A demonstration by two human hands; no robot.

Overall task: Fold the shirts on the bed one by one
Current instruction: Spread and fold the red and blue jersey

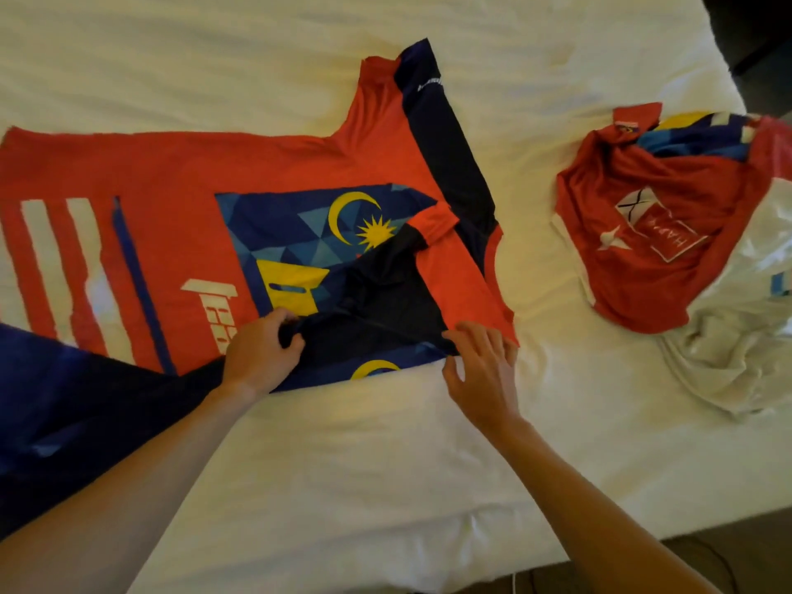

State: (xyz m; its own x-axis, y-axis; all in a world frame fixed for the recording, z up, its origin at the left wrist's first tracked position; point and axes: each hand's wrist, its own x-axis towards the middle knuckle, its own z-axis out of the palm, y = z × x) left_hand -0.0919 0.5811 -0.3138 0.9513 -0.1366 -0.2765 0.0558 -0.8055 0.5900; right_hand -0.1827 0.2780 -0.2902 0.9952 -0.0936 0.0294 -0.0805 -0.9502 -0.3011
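A red shirt point(171, 173) with navy sleeves, white stripes and a blue panel with a yellow moon and star lies spread on the white bed point(385, 465). Its near side, sleeve included, is folded over onto the body, and a further navy part trails off to the lower left. My left hand point(261, 358) grips a bunch of the dark sleeve fabric near the folded edge. My right hand point(480, 370) rests with spread, lightly bent fingers on the folded edge at the shoulder end, where red meets navy.
A crumpled pile of other shirts point(668, 233), red on top of white, sits at the right of the bed. The bed's right edge point(728, 66) and near edge point(643, 546) border dark floor.
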